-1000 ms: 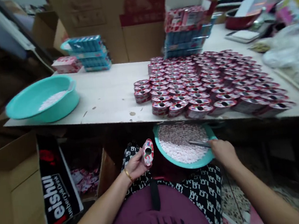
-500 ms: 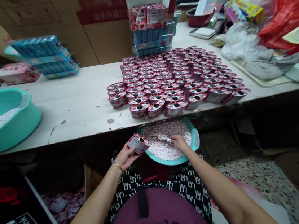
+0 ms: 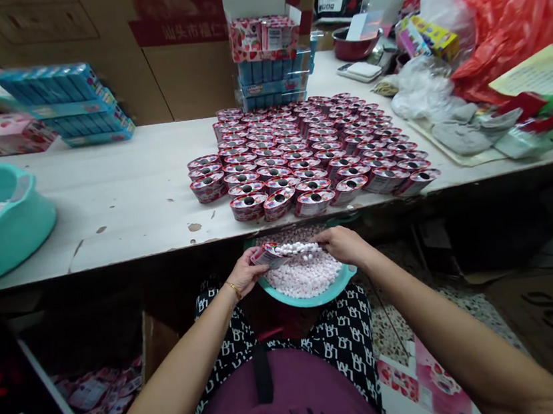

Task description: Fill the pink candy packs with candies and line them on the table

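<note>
My left hand grips a small pink-and-red printed carton, tilted so that its top end faces right. Closed near the carton is my right hand, with a narrow scoop heaped with small white pellets; the pellets cover most of the scoop. The scoop's far end reaches the carton's opening. Below both hands, at my lap, a turquoise basin holds many more white pellets. On the table above, rows of similar cartons stand upright with dark round holes in their tops.
Another turquoise basin with pellets sits at the table's left. Blue packs and a pink box are behind it. Large cardboard boxes line the back. Red plastic bags crowd the right. An open carton tops more blue packs.
My right hand has lifted the scoop of pellets out of the basin and brought it to the carton. My left hand has moved slightly right, tilting the carton towards the scoop.
</note>
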